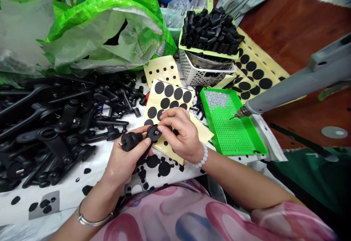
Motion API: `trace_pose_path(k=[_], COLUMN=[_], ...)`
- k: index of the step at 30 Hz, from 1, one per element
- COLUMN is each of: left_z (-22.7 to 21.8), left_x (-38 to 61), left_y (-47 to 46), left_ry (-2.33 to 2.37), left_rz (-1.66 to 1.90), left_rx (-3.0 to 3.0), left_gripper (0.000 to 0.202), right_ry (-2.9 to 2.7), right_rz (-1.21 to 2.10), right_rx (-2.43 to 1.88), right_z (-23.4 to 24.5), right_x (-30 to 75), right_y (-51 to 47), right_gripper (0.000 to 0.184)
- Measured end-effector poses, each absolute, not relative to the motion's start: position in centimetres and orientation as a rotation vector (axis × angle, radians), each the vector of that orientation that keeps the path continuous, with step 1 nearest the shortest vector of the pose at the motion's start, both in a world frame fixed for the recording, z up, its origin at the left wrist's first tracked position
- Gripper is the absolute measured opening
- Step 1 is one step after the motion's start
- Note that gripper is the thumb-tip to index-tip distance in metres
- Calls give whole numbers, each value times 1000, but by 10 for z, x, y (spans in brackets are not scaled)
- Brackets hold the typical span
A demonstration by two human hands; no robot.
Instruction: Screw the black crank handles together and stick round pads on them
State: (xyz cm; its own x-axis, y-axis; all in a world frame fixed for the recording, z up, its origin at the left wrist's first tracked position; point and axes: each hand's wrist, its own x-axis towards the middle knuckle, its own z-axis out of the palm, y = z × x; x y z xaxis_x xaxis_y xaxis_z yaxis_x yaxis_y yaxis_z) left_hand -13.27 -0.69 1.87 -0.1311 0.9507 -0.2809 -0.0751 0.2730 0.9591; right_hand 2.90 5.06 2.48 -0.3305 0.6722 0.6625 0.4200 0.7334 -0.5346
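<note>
While both hands (119,160) (183,134) pinched a disc-ended black part (151,135), white-covered counter (64,188) lay lower left, green bag (90,16) upper left.

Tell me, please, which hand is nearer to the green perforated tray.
The right hand. It is apart from the green perforated tray, to its left in the picture; the left hand is farther left, holding a black crank-shaped part.
</note>
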Motion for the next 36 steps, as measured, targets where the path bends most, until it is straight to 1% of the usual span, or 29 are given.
trace_pose_path(k=[6, 15, 22, 26, 28, 31, 32, 34, 36], left_z=[15, 12, 14, 15, 15, 17, 18, 21, 22], left_x=[-133, -133, -130, -130, -131, -133, -133, -133, -133], left_y=[-5, -5, -2, -1, -2, -4, -5, -6, -7], left_ry=[1386, 1385, 1387, 1396, 1384, 1390, 1400, 1420, 1427], left_rz=[1151, 1172, 1168, 1163, 1165, 1176, 1181, 1186, 1178], left_rx=[850, 746, 713, 693, 707, 747, 756, 772, 805], left_gripper=[37, 41, 39, 42, 41, 39, 38, 37, 38], right_ry=[-2029, -2080, -2139, -2149, -2082, -1891, -1828, -1741, -1714], right_rz=[280, 327, 408, 629, 780, 1102, 1228, 1445, 1556], right_rx=[-881, -942, -1009, -1113, -1167, -1234, -1236, -1205, -1158], right_z=[29, 29, 35, 43, 48, 54, 56, 57, 56], right_x=[27, 25, 25, 23, 22, 22, 23, 23, 23], right_y=[52, 57, 61, 62, 65, 71, 73, 76, 77], right_gripper=[12, 15, 10, 7, 3, 16, 18, 13, 15])
